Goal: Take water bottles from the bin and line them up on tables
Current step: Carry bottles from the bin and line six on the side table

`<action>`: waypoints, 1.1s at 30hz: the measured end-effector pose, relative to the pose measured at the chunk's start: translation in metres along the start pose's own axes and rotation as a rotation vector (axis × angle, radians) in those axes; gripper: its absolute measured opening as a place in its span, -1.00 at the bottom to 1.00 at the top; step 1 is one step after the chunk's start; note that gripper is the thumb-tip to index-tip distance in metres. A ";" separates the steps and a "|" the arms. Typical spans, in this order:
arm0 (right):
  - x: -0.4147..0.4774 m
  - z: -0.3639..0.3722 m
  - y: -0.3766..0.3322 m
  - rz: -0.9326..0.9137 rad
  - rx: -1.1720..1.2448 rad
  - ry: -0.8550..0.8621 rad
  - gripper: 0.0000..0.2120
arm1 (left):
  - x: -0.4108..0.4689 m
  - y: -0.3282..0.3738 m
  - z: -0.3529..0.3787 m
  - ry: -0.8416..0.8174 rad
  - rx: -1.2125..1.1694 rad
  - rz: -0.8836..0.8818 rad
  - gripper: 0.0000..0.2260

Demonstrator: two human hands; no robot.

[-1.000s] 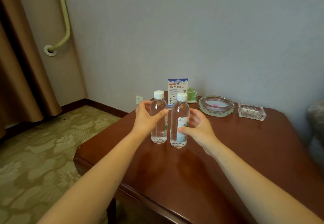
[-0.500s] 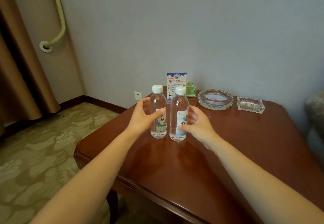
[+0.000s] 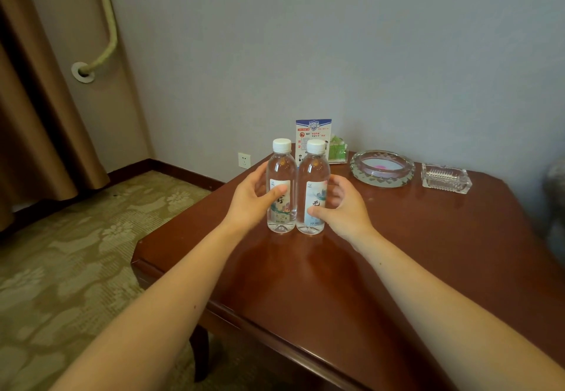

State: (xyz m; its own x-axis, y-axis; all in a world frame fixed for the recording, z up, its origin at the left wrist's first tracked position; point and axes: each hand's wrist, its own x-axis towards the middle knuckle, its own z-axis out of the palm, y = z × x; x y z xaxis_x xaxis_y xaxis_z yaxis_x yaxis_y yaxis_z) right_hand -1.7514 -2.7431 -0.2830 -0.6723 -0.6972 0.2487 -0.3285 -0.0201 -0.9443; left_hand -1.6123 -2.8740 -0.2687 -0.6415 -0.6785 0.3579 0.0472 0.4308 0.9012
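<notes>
Clear plastic with white caps: two water bottles are recorded in the head view, at centre frame. The left bottle (image 3: 282, 188) and the right bottle (image 3: 314, 190) are stood upright on the red-brown wooden table (image 3: 397, 253), side by side, touching or very nearly so. The left hand (image 3: 249, 204) is wrapped round the left bottle, thumb laid across the label and fingers behind. The right hand (image 3: 345, 210) is curled round the right bottle, thumb pressed low on its front. A printed card (image 3: 312, 133) is propped behind the pair, with a round glass ashtray (image 3: 382, 168) and a rectangular glass dish (image 3: 444, 177) listed to the right of centre. No bin is in view. The step is judged to be the squaring of the pair. Both bases should be kept flat on the wood, labels turned forward and caps levelled. The grips should be eased off gently so that neither bottle is tipped or dragged out of line.
</notes>
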 end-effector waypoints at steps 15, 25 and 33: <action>0.003 -0.001 0.010 0.010 0.047 -0.007 -0.26 | -0.005 -0.015 0.004 -0.020 0.220 -0.013 -0.33; 0.005 0.009 0.012 0.001 -0.010 0.081 -0.27 | 0.005 -0.018 0.005 -0.010 0.188 -0.043 -0.36; 0.011 0.010 0.014 -0.009 -0.058 0.117 -0.28 | 0.016 -0.024 0.009 -0.028 0.147 -0.039 -0.38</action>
State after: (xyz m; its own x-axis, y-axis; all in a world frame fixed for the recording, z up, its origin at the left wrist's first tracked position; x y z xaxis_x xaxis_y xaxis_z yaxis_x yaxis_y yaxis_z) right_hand -1.7567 -2.7581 -0.2959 -0.7410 -0.6087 0.2835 -0.3700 0.0179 -0.9288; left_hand -1.6302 -2.8900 -0.2872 -0.6617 -0.6805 0.3147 -0.0890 0.4882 0.8682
